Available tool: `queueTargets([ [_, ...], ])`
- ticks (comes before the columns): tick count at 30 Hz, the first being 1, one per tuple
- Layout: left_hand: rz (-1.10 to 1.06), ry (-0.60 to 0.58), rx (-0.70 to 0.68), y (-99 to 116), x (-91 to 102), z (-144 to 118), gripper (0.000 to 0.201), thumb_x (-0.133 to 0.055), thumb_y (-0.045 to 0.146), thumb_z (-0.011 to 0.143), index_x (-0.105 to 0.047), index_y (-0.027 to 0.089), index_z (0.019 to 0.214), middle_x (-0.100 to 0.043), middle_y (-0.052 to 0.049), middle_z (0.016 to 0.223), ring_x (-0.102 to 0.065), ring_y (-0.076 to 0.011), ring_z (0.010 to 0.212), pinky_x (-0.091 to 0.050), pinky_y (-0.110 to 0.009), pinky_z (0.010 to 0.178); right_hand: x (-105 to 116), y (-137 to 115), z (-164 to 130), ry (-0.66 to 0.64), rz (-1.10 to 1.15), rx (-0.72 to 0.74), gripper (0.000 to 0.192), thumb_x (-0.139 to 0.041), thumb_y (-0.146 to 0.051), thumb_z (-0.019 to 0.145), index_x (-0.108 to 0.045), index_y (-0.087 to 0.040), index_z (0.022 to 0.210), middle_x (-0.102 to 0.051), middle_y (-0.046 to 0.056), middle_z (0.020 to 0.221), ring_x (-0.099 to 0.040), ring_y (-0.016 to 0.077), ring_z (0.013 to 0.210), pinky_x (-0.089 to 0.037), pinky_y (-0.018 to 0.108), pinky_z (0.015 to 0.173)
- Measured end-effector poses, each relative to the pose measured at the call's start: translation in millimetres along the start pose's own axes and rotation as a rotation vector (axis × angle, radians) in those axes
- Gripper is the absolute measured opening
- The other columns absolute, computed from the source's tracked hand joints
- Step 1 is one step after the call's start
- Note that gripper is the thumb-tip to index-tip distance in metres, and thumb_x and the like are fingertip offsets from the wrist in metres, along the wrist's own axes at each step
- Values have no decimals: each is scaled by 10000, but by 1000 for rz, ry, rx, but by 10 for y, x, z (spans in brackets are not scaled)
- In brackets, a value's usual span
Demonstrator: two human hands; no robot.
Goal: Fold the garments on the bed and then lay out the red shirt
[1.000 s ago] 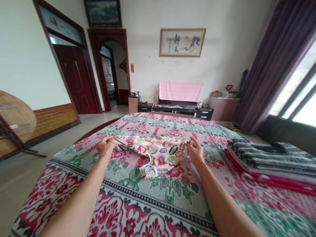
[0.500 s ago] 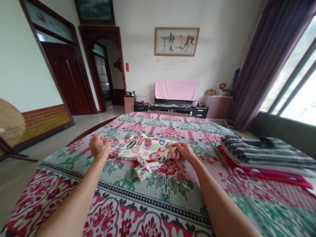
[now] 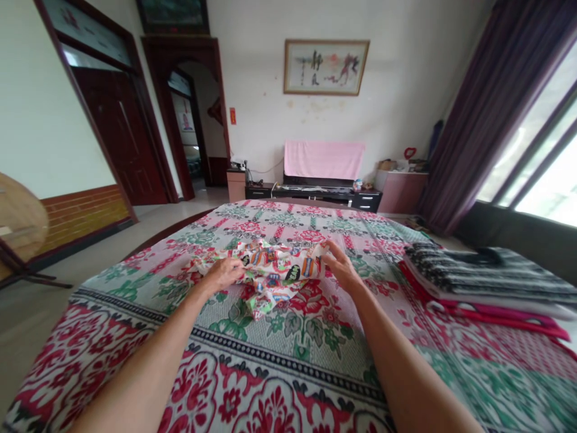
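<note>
A small white garment with a colourful cartoon print (image 3: 274,270) lies bunched on the flowered cloth (image 3: 311,355) that covers the table. Its left part is crumpled, and a pointed piece hangs toward me at the middle. My left hand (image 3: 224,273) is closed on the fabric left of the middle, fingers pointing right. At the garment's right end, my right hand (image 3: 337,264) pinches the edge and lifts it slightly off the cloth. The exact shape of the garment cannot be made out in the folds.
A stack of folded clothes (image 3: 482,282), black-and-white striped on top and red below, sits on the table at the right. Beyond the far table edge stands a low black cabinet (image 3: 311,195) with a pink cloth (image 3: 323,159) above it. A round wooden board (image 3: 20,216) leans at the left.
My left hand has moved right, from beside the garment's left end onto its fabric. The left part has become crumpled, and the right end is raised a little in my right hand.
</note>
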State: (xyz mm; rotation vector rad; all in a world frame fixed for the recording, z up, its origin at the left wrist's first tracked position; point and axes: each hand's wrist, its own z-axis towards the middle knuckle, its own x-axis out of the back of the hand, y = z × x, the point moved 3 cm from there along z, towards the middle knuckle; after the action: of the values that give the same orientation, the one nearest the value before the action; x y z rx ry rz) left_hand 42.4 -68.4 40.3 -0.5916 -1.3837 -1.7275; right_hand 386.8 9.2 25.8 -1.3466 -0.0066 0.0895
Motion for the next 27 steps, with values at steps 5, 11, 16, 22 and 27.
queueTargets([
  [5,205,304,226,-226,122,66,286,-467,333,791,-727,216,812,-719,-75,786,-626,-234,742,-417,-287,626,182,76,59,220,-51,-70,547,-617,-372,606,-627,-164,1112,-686,48,817,-614,133,610,-440,221,505],
  [11,181,333,230,-123,245,49,349,-504,213,732,-715,192,1010,-732,-64,897,-646,-224,806,-436,-274,678,256,139,70,252,-279,31,399,-556,-297,605,-695,-174,958,-704,39,861,-612,158,670,-459,246,560],
  [16,64,-180,-28,297,284,-31,270,-631,410,665,-727,221,833,-674,6,691,-592,-170,644,-381,-228,560,100,99,10,-42,-511,116,368,-558,-159,591,-729,-219,911,-723,10,862,-643,191,783,-500,304,762],
  [22,45,-512,-81,508,86,-232,192,-717,287,479,-702,250,667,-627,25,610,-517,-148,569,-329,-220,515,-101,62,-64,-279,-598,363,455,-524,-108,620,-731,-225,1009,-672,60,1173,-604,224,1084,-426,391,996],
  [27,38,-365,-119,508,85,-170,53,-616,231,563,-652,218,526,-582,6,540,-509,-157,576,-340,-241,543,-174,29,-97,-277,-503,285,316,-538,-138,608,-757,-234,814,-688,37,1140,-610,226,1067,-417,384,1005],
])
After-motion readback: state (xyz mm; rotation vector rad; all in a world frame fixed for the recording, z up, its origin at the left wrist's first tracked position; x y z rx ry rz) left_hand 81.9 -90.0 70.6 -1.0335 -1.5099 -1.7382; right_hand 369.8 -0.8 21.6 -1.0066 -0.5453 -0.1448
